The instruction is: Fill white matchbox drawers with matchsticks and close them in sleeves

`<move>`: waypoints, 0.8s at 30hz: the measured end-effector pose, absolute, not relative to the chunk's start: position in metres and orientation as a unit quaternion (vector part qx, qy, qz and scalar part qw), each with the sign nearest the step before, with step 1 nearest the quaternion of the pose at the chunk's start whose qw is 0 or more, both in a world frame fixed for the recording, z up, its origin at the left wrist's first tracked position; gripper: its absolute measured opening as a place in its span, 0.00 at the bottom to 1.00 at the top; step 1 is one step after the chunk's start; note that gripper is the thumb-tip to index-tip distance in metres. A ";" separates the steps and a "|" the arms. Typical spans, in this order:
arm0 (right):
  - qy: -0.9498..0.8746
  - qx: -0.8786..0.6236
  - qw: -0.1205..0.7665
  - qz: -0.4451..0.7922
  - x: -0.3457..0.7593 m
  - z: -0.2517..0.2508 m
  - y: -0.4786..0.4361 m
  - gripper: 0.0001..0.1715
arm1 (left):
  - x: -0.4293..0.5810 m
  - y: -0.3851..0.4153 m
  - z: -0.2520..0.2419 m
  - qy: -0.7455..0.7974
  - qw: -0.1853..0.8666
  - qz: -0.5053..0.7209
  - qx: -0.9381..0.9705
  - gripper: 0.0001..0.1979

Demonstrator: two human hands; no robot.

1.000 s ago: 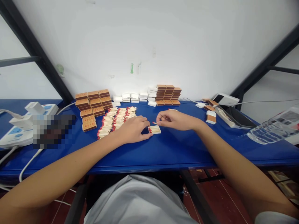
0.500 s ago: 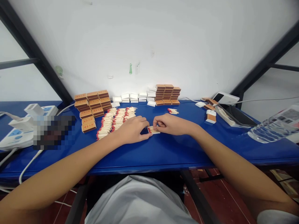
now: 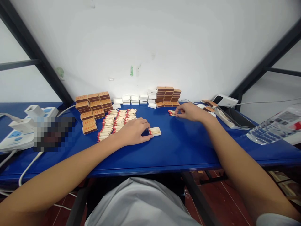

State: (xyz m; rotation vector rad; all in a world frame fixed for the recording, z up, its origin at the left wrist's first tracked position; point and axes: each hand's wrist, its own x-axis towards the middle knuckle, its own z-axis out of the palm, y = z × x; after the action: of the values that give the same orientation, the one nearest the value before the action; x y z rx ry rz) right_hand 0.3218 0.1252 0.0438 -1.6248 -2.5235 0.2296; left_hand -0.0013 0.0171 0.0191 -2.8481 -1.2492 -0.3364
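Observation:
A white inner matchbox tray (image 3: 158,133) filled with red-tipped matches lies on the blue table. My left hand (image 3: 136,131) holds its left end between thumb and fingers. My right hand (image 3: 188,111) is farther back and to the right, its thumb and forefinger pinched on the matches of a small loose pile (image 3: 171,112); how many it grips is hidden. Beside and partly behind my left hand, long rows of matches (image 3: 116,121) lie with red heads to the left.
Brown matchboxes (image 3: 93,105) are stacked at the left, and more (image 3: 168,95) by the wall. White trays (image 3: 134,99) line the wall. A power strip (image 3: 17,135) is on the left; a plastic bottle (image 3: 270,130) and a white device (image 3: 225,99) are on the right.
My right hand has moved from the tray back and right to the small pile, uncovering the matches in the tray. My left hand has stayed at the tray.

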 end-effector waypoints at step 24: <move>-0.836 -0.535 0.053 0.107 0.322 0.040 0.127 0.13 | -0.001 0.017 0.018 -0.396 0.006 -0.110 -0.912 0.13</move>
State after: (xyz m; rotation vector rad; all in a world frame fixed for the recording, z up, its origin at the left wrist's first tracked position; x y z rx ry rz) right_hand 0.3220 0.1266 0.0401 -1.6263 -2.5430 0.3244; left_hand -0.0015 0.0173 0.0184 -2.8539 -1.2397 -0.3437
